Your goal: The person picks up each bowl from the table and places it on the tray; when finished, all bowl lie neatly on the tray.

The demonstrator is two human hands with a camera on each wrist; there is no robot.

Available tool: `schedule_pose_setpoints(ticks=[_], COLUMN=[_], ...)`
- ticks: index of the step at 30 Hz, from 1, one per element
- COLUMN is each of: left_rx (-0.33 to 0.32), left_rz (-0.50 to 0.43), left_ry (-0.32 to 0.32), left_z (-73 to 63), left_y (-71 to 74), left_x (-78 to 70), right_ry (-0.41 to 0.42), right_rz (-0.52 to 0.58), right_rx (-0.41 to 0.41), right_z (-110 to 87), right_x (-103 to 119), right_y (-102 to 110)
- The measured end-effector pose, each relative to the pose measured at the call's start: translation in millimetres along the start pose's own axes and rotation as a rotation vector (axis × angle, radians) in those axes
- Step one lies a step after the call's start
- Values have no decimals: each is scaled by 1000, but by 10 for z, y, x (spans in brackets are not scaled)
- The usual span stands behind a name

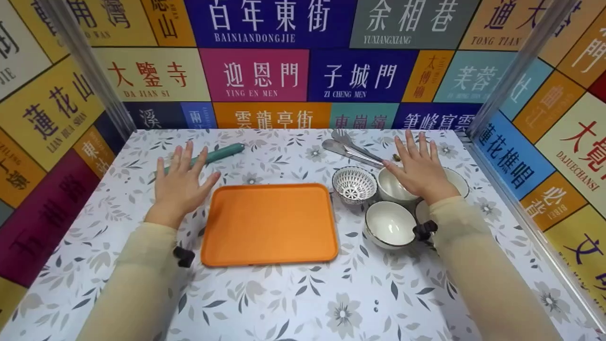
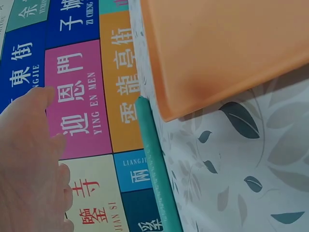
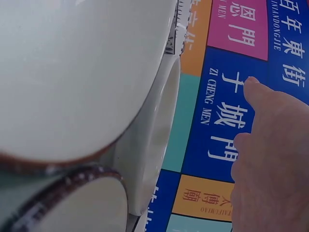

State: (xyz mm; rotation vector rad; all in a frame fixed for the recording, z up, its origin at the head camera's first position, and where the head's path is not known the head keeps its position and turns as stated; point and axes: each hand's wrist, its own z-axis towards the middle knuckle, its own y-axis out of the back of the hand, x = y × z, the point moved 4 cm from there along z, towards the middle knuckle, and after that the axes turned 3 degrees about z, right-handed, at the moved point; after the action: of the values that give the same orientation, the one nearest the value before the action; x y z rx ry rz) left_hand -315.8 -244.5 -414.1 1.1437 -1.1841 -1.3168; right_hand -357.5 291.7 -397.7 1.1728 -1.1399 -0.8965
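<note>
My left hand (image 1: 180, 187) is held with fingers spread, left of an orange tray (image 1: 270, 225). Behind its fingers lies a long green rod-like thing (image 1: 225, 153), whose kind I cannot tell. My right hand (image 1: 421, 170), fingers also spread, is over a group of bowls and holds nothing. Among them are a black-and-white patterned bowl (image 1: 354, 182), a white bowl (image 1: 392, 185) partly behind the hand and a dark-rimmed white bowl (image 1: 390, 223) in front. The right hand and sleeve partly hide further bowls. In the right wrist view, white bowls (image 3: 77, 72) fill the left side.
A fork (image 1: 348, 139) and another metal utensil (image 1: 336, 148) with a rounded end lie behind the bowls. The table (image 1: 265, 303) has a floral cover. Panels with printed signs (image 1: 255, 76) stand at the back and both sides, with clear rails at the corners.
</note>
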Motion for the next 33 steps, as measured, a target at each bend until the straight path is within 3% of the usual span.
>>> schedule_pose_setpoints(ticks=[6,12,16,19,24,28,33], left_rx=[-19,14,71,94,139,178,190], left_rz=[-29,-168,-287,-320,-340,-350,-358], left_ry=[-24,-87,-120,-156,-183,-194,-229], left_z=[-43,-266,-480,-644,-903,-1062,-1150], left_y=[-57,-112,-153,-181,-230,-276,-319], left_x=[-8,7,-4,-13,3,29,18], right_ry=[12,47,171,286,378,423,474], right_rz=[8,88,171,252,338,316,253], right_rx=[0,9,-23,-36,48,126,126], right_z=[-28,-100,-194,-292,-505,-655,-768], right_x=[1,63,119,169,233,254,229], right_y=[4,31,42,44,27,-18,-60])
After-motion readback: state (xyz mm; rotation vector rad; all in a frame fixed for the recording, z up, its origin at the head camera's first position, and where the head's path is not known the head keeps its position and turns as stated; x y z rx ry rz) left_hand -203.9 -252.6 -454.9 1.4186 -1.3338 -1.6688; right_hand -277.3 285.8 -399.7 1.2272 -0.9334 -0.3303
